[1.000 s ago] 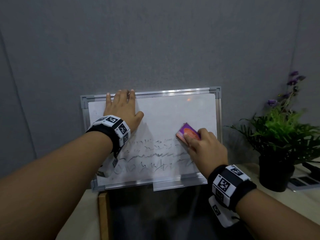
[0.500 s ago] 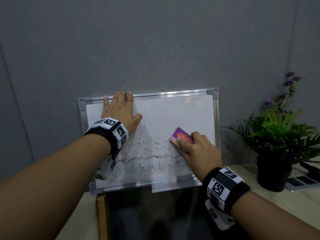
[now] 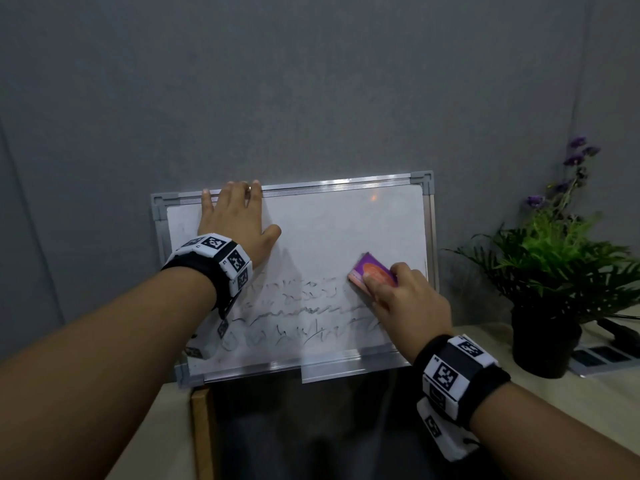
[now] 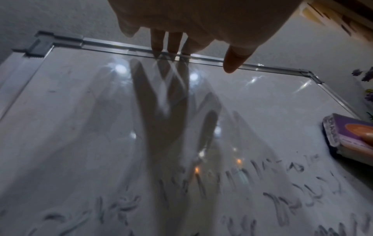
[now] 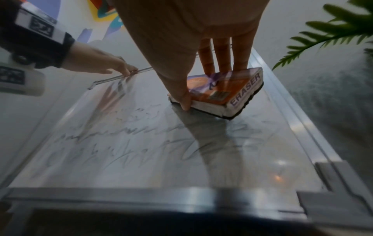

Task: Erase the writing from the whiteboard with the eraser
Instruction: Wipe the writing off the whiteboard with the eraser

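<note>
A metal-framed whiteboard leans against the grey wall, its upper half wiped, smeared dark writing across its lower half. My left hand lies flat on the board's upper left, fingertips on the top frame. My right hand grips the purple and orange eraser and presses it on the board at the right, level with the top line of writing. In the right wrist view the thumb and fingers clamp the eraser, labelled ERASER, felt side down. The eraser also shows in the left wrist view.
A potted green plant with purple flowers stands on the pale table right of the board. A dark panel with a wooden edge sits below the board's tray. Flat dark items lie behind the pot.
The eraser slid left over the top line of writing half a second ago and is now back to the right. My left hand kept its place on the board.
</note>
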Action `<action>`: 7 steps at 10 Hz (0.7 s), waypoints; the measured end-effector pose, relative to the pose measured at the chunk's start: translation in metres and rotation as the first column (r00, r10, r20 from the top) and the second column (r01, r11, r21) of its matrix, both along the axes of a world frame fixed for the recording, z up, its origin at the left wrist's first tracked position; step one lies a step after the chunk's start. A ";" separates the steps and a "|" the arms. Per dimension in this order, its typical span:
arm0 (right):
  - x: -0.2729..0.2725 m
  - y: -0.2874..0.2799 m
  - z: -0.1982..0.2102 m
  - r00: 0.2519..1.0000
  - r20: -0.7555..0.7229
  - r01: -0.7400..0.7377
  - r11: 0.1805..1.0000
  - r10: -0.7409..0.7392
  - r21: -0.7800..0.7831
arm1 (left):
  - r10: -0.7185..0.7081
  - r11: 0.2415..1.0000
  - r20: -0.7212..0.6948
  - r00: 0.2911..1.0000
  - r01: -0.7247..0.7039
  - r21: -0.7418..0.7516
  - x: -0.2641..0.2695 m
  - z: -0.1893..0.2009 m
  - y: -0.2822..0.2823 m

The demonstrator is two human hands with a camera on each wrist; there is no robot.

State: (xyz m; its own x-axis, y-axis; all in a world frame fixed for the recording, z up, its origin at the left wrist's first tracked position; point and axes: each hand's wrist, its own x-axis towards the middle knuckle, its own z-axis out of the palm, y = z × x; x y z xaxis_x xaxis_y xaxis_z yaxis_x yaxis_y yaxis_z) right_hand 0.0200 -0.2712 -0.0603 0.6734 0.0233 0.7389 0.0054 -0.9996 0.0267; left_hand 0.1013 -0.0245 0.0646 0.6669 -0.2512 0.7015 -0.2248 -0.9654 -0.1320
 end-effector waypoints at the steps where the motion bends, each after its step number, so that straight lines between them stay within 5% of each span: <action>1: -0.001 -0.006 -0.014 1.000 -0.030 0.009 1.000 -0.009 0.009 | -0.008 1.000 -0.001 1.000 0.008 -0.004 0.000 0.000 0.001; 7: -0.009 -0.029 -0.006 0.999 -0.031 0.029 1.000 -0.029 -0.009 | 0.001 1.000 -0.015 1.000 -0.001 0.006 0.000 0.001 0.003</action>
